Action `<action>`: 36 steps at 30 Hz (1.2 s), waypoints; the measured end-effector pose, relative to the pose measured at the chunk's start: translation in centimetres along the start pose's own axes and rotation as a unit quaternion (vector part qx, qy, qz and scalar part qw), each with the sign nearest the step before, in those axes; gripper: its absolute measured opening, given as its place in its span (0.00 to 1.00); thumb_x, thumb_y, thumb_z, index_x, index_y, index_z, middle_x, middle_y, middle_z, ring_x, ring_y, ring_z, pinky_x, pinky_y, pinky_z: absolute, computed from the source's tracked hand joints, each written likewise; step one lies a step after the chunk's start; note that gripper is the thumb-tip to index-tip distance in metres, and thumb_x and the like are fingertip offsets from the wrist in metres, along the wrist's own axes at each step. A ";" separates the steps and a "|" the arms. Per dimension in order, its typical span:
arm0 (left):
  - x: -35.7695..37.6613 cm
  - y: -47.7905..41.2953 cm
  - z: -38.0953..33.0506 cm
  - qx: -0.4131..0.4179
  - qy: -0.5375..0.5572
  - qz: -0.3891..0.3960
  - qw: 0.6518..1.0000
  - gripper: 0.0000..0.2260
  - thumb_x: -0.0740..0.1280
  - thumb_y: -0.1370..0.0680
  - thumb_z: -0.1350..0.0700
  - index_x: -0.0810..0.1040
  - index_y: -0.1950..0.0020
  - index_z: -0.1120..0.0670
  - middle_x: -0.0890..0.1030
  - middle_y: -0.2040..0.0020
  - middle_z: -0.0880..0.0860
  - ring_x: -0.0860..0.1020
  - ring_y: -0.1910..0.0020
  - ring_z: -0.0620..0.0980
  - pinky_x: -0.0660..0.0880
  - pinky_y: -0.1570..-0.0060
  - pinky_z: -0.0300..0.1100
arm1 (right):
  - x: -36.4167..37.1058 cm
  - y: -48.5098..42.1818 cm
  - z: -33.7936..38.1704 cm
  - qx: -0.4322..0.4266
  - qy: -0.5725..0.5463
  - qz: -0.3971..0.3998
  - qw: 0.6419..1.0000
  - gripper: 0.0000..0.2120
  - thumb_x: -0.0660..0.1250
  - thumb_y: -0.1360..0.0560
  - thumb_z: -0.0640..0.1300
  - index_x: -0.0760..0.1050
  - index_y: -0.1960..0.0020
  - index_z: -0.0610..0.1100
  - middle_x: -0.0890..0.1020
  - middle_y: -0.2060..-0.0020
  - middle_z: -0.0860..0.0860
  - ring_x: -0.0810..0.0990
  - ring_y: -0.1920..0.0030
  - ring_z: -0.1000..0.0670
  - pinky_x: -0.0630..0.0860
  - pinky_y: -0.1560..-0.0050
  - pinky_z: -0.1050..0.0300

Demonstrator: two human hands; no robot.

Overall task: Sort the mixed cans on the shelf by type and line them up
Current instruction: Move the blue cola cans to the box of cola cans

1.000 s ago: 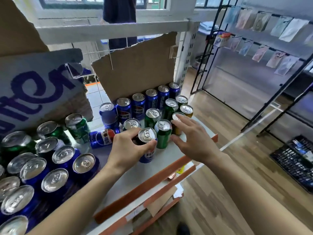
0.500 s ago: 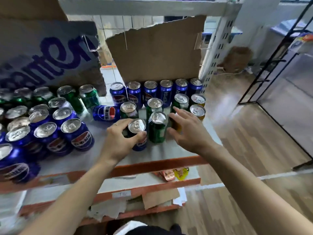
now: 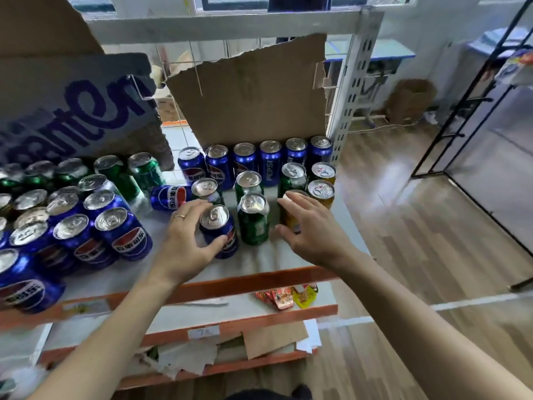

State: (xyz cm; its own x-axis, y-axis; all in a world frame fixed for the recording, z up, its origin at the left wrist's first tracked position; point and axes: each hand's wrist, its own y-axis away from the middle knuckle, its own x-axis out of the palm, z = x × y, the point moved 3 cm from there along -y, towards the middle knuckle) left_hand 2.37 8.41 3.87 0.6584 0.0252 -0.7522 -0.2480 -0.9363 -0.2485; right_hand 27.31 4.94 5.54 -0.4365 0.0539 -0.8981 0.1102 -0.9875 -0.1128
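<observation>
Fingers (image 3: 215,244) still grasping: left hand (image 3: 184,241) on the blue can (image 3: 222,232), right hand (image 3: 314,229) on the yellow can (image 3: 288,219).

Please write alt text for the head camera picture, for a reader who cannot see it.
A person's left hand grips a blue can on a white shelf and the right hand holds a yellow can; a green can stands between them. More blue cans stand in a row behind, before torn cardboard.

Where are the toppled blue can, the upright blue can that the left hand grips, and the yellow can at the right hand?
toppled blue can (image 3: 168,197): head view, printed side wall.
gripped blue can (image 3: 215,216): head view, silver lid.
yellow can (image 3: 288,219): head view, side showing between thumb and forefinger.
</observation>
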 end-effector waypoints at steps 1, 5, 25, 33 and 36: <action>-0.1 -0.1 -0.6 0.035 -0.021 -0.005 0.999 0.28 0.72 0.30 0.46 0.74 0.32 0.55 0.72 0.32 0.50 0.70 0.32 0.51 0.65 0.30 0.44 | -0.1 0.1 0.0 0.007 0.001 0.001 1.000 0.30 0.62 0.23 0.58 0.62 0.23 0.51 0.63 0.23 0.50 0.57 0.22 0.48 0.58 0.25 0.43; 0.0 -0.9 -3.1 0.092 -0.069 -0.002 0.993 0.25 0.67 0.27 0.46 0.75 0.32 0.56 0.72 0.30 0.52 0.69 0.31 0.52 0.65 0.33 0.44 | -0.9 0.8 0.3 0.036 0.006 0.002 0.999 0.32 0.58 0.25 0.60 0.61 0.23 0.51 0.62 0.23 0.51 0.58 0.23 0.47 0.58 0.25 0.43; 4.0 -3.9 -7.6 0.185 -0.104 0.104 0.972 0.27 0.61 0.26 0.39 0.74 0.30 0.49 0.73 0.31 0.50 0.69 0.31 0.54 0.70 0.35 0.58 | -4.4 4.6 -4.5 0.151 -0.041 -0.080 0.985 0.29 0.66 0.22 0.51 0.63 0.23 0.51 0.66 0.24 0.52 0.62 0.25 0.49 0.57 0.27 0.54; 5.5 -7.7 -9.2 0.125 -0.122 0.058 0.983 0.28 0.62 0.26 0.41 0.73 0.29 0.52 0.73 0.30 0.52 0.69 0.31 0.54 0.69 0.32 0.55 | -4.0 -0.4 -8.3 0.116 -0.077 -0.039 0.989 0.31 0.69 0.24 0.46 0.64 0.24 0.46 0.69 0.26 0.49 0.67 0.27 0.48 0.62 0.28 0.56; 6.4 -9.4 -10.0 0.079 -0.128 0.064 0.987 0.29 0.62 0.24 0.41 0.69 0.26 0.52 0.71 0.29 0.53 0.68 0.30 0.54 0.68 0.31 0.53 | -3.9 -2.1 -10.2 0.112 -0.078 -0.021 0.990 0.35 0.70 0.26 0.46 0.60 0.22 0.47 0.72 0.28 0.47 0.69 0.29 0.46 0.67 0.29 0.50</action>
State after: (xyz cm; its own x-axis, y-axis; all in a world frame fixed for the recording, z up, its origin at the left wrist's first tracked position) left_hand 16.05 13.84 7.46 0.4193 0.0168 -0.9077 -0.4376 -0.8723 -0.2182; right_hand 37.92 8.35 4.96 -0.5715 0.0901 -0.8157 -0.1042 -0.9939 -0.0368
